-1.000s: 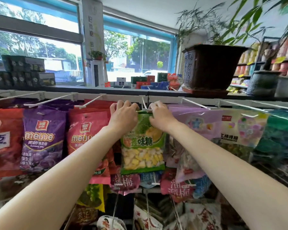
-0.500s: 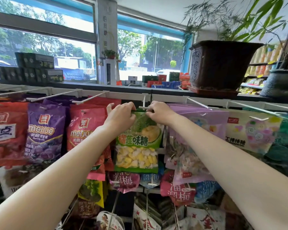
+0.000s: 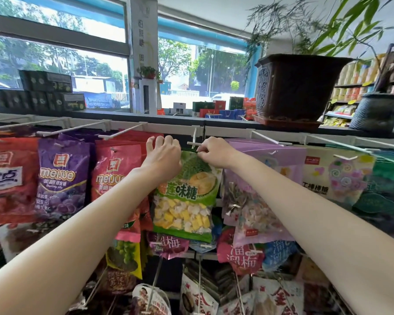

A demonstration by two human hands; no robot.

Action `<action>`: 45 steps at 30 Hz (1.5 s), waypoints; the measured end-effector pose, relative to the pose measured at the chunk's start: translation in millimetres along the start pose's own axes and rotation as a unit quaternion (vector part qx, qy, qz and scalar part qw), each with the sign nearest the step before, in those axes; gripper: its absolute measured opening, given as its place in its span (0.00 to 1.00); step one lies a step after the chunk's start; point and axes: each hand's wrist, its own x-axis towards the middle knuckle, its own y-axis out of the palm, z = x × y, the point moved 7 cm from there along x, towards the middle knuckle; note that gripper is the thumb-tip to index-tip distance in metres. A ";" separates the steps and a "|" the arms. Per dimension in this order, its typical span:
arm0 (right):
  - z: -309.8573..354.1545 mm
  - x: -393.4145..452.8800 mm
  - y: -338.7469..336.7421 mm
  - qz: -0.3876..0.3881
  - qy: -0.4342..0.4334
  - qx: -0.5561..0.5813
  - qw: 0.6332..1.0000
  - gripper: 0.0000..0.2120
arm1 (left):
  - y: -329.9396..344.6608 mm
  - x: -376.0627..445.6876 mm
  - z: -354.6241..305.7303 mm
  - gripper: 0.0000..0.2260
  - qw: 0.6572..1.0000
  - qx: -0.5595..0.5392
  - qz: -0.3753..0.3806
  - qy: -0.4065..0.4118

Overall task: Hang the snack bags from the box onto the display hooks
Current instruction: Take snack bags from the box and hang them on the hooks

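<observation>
Both hands' fingers (image 3: 201,155) pinch the green bag's (image 3: 187,196) top edge, seemingly at the hook (image 3: 195,143)

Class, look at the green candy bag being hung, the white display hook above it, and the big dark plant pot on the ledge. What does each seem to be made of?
Green candy bag: probably thin plastic film, glossy, with a clear lower window showing the sweets.
White display hook: slim rigid rod, coated metal or plastic; unclear which.
Dark plant pot: moulded relief on its side, dull sheen; plastic or glazed ceramic.
</observation>
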 end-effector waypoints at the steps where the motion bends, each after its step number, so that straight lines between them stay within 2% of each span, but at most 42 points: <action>1: 0.5 -3.4 0.4 -0.001 -0.008 -0.007 1.000 0.15 | -3.9 -3.8 -0.2 0.17 1.000 -0.012 -0.022 0.002; 4: -1.4 -24.2 -9.7 -0.060 -0.042 -0.024 0.997 0.14 | -26.0 -26.5 -1.8 0.17 0.978 -0.107 -0.179 0.016; 6: -7.6 -50.8 -28.4 -0.150 -0.060 -0.028 0.986 0.11 | -36.0 -45.8 -15.6 0.17 0.950 -0.142 -0.267 0.080; 7: -11.6 -67.7 -40.2 -0.202 -0.065 -0.030 0.977 0.10 | -35.7 -54.5 -28.8 0.16 0.940 -0.143 -0.280 0.131; 10: -31.3 -111.0 -78.8 -0.347 -0.058 -0.045 0.935 0.08 | -21.4 -64.9 -75.8 0.15 0.932 -0.118 -0.240 0.245; 12: -55.1 -124.6 -99.1 -0.403 -0.023 -0.047 0.914 0.09 | -13.2 -56.7 -98.9 0.16 0.940 -0.137 -0.196 0.244; 14: -82.9 -130.8 -110.1 -0.426 0.026 -0.034 0.904 0.10 | -9.7 -44.3 -115.3 0.19 0.949 -0.178 -0.157 0.209; 16: -107.2 -132.9 -111.7 -0.414 0.070 -0.033 0.907 0.11 | -8.6 -34.6 -129.8 0.21 0.952 -0.193 -0.137 0.194; 17: -118.0 -131.1 -108.2 -0.384 0.092 -0.041 0.918 0.11 | -8.7 -30.7 -136.1 0.21 0.954 -0.185 -0.135 0.192; 19: -135.4 -122.7 -95.6 -0.287 0.126 -0.079 0.946 0.16 | -5.6 -21.0 -144.4 0.18 0.964 -0.158 -0.117 0.181; 22: -140.8 -105.9 -81.2 -0.160 0.124 -0.113 0.973 0.24 | -2.9 -2.9 -152.0 0.17 0.974 -0.118 -0.105 0.161; 24: -141.7 -92.1 -74.4 -0.100 0.127 -0.110 0.981 0.23 | 2.4 11.6 -154.0 0.16 0.983 -0.086 -0.073 0.142; 26: -145.6 -80.2 -70.9 -0.057 0.148 -0.106 0.982 0.17 | 7.1 22.9 -153.4 0.13 0.990 -0.065 -0.037 0.124; 29: -147.0 -68.2 -70.2 -0.025 0.152 -0.073 0.985 0.12 | 8.2 30.3 -150.7 0.13 0.992 -0.042 -0.028 0.118; 34: -147.7 -65.3 -68.2 0.018 0.143 -0.035 0.989 0.14 | 2.4 36.1 -145.0 0.14 0.990 -0.026 -0.050 0.129; 37: -150.8 -62.9 -70.4 0.008 0.124 -0.028 0.992 0.11 | 1.1 40.2 -145.7 0.13 0.993 -0.036 -0.012 0.112; 41: -150.5 -63.8 -72.5 0.029 0.121 -0.010 0.992 0.14 | 1.7 35.2 -156.7 0.09 0.991 -0.045 0.002 0.127; 43: -150.7 -61.6 -79.5 0.021 0.114 0.011 0.993 0.11 | 2.5 32.2 -160.8 0.09 0.989 -0.047 -0.006 0.140; 45: -153.3 -58.1 -92.3 -0.028 0.128 0.062 0.989 0.11 | 4.8 31.7 -160.6 0.10 0.989 -0.040 -0.005 0.144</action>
